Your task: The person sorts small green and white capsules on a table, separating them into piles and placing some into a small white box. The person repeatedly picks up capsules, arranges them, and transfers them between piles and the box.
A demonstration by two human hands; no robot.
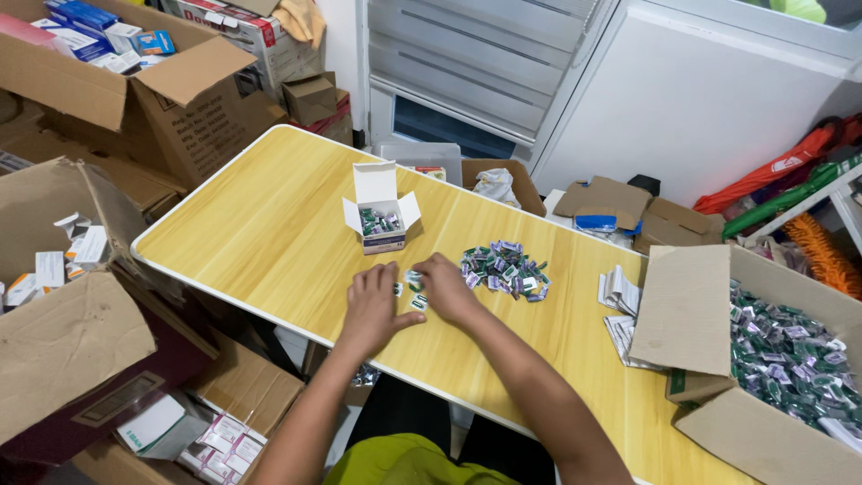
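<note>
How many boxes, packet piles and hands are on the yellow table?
Small open white box: 1
Loose pile of green and purple packets: 1
Stacks of flat folded cartons: 2
Hands, left hand and right hand, over a few packets: 2
Total: 6

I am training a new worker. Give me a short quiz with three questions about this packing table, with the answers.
1. True or false: the small white box is closed.
2. What lies on the table right of both hands: A) the sachet pile, B) scissors, C) a bottle?
3. What do the left hand and right hand touch?

Key: 1 false, it stands open with sachets inside. 2 A. 3 a few small sachets between them.
</note>
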